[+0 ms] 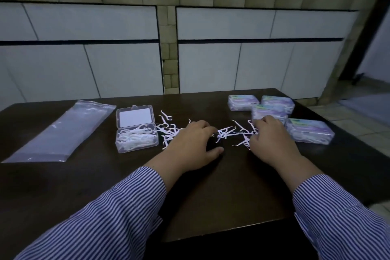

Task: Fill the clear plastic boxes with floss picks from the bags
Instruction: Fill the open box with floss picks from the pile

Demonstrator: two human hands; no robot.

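The dark table (pixel 211 196) fills the lower half of the frame. Left of centre stands the open box (pixel 136 138), its lid (pixel 135 119) hinged back and upright; the tray is partly filled with white floss picks, so this unit is judged in progress, not complete. Four closed boxes (pixel 280 119) sit grouped at centre right, each showing picks inside and a coloured label; these are judged finished. At far left lies the plastic bag (pixel 61 132), flat on the table and apparently emptied, though its contents cannot be confirmed. The loose floss picks (pixel 168 131) are scattered on the table in a band from just right of the open box to the closed boxes. The left hand (pixel 195 143) rests palm-down over the middle of that band, fingers curled onto the picks; whether any are actually held cannot be told. The right hand (pixel 269 141) lies at the right end of the band, just in front of the closed boxes, fingers bent down among the picks; its hold likewise cannot be confirmed. Remaining work, as judged: gather the scattered picks, transfer them into the open box, close the lid.
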